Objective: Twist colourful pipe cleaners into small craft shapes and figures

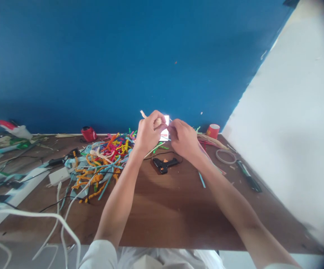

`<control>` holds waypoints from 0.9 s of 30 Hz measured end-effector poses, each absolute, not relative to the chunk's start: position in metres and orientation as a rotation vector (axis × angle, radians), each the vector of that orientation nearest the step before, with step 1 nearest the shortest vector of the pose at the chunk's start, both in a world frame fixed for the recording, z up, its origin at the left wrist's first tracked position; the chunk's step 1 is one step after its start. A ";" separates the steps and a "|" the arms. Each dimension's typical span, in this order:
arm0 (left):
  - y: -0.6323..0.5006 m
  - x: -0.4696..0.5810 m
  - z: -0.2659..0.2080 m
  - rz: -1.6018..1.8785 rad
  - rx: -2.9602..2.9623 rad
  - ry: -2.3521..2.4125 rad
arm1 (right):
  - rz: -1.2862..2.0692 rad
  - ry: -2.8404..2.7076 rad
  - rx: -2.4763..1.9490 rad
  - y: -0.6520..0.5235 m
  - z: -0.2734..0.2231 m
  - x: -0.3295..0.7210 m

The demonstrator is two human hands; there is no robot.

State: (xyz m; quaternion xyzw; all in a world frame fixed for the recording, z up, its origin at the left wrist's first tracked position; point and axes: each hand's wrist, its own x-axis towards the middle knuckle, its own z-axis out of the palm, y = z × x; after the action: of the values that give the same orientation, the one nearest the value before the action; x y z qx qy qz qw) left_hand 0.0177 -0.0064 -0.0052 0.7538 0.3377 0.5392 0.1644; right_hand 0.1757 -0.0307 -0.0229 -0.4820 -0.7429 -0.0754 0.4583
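Observation:
My left hand (150,134) is raised over the back of the table, its fingers closed on a cream fuzzy stem (143,114) that sticks out past the knuckles. Close beside it, my right hand (184,140) pinches with its fingertips almost touching those of the left. What the right fingers grip is hidden. Behind both hands glows the bright screen of a phone (165,131), partly covered by them. Below them on the table lies a black and orange glue gun (164,164).
A heap of coloured fuzzy stems (108,149) lies left of the hands. Farther left are a white adapter (59,176), a power strip (19,194) and loose cables. On the right stand a red cup (213,131), a clear ring (226,157) and a dark green pen-like tool (248,176).

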 end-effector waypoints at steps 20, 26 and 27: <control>0.003 0.014 -0.007 1.437 1.536 0.936 | -0.797 -2.045 -0.963 -0.024 -0.024 0.194; 0.001 0.014 -0.003 1.332 1.477 0.972 | -1.023 -2.040 -0.930 -0.020 -0.030 0.195; 0.001 0.014 -0.003 1.325 1.487 0.968 | -1.016 -2.055 -0.933 -0.020 -0.030 0.195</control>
State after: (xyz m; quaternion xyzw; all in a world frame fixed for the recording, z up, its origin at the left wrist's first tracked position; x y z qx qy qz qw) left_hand 0.0141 0.0015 -0.0032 0.6008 0.3911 0.5350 0.4471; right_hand 0.1950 -0.0203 -0.0296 -0.3561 -0.7847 -0.3878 0.3273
